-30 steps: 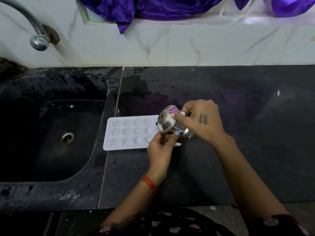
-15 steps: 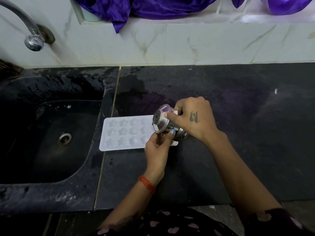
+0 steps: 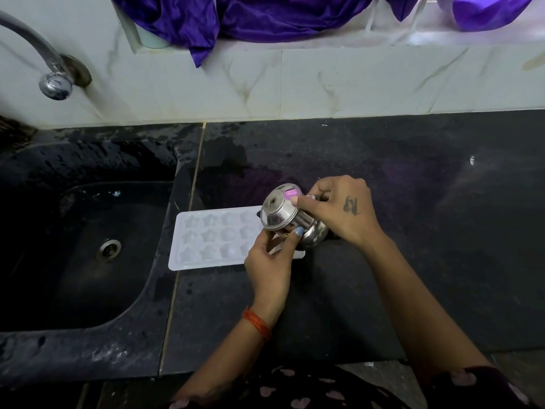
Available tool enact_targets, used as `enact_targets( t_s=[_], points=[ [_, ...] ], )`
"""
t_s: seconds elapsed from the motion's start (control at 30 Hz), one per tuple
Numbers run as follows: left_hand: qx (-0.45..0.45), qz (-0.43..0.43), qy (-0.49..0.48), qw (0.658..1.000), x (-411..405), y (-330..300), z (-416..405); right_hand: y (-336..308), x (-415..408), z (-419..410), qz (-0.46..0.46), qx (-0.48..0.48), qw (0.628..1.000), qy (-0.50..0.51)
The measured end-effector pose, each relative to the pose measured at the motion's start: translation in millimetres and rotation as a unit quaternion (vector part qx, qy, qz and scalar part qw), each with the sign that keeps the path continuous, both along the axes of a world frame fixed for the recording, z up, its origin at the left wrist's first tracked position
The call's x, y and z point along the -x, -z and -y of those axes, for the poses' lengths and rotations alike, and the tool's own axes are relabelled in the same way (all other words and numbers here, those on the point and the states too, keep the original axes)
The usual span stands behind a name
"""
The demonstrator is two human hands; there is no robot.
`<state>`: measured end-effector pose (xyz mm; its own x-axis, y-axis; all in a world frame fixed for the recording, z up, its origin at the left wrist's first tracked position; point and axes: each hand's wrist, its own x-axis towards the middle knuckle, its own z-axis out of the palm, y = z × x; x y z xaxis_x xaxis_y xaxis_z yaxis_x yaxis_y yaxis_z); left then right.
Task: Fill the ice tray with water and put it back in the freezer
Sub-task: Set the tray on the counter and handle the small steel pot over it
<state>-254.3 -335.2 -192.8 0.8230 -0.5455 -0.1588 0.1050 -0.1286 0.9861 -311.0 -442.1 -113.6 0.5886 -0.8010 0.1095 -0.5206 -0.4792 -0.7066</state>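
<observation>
- Fingers of the right hand (image 3: 342,211) curled round a shiny steel pot (image 3: 290,221), tipped leftward (mouth hidden).
- Left hand (image 3: 269,261) pinched its lower rim.
- White plastic star-moulded ice tray (image 3: 212,239) lay lengthwise leftward, directly beneath, nearer the left hand.

A black stone counter (image 3: 383,261) runs under a pale, marble-veined tiled wall (image 3: 324,84). To the left a dark sink (image 3: 73,261) is sunk into it — wet, with a steel drain (image 3: 109,248) — and a chrome tap (image 3: 44,66) curves out from the wall. Along the ledge above, purple satin cloth (image 3: 236,16) hangs down, its colour glinting faintly off the counter.
</observation>
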Motion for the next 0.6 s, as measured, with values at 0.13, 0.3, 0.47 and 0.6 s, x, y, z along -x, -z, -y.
enact_targets(
  t_s=[0.13, 0.3, 0.47, 0.6],
  points=[
    [0.004, 0.012, 0.016, 1.0, 2.3, -4.4, 3.2, 4.5, 5.8, 5.1, 0.031, -0.033, 0.999, 0.026],
    [-0.009, -0.009, 0.026, 1.0, 5.6, 2.6, 9.6, 1.9, 10.6, 5.9, -0.004, 0.01, 1.0, 0.026],
    [-0.004, -0.041, 0.04, 0.998, 12.8, 6.8, 13.0, -4.4, 10.3, 5.5, -0.063, 0.057, 0.996, 0.005],
    [-0.004, -0.045, 0.031, 0.999, 16.7, 7.1, 14.7, -5.7, 8.0, 5.2, -0.082, 0.081, 0.993, -0.011]
  ],
)
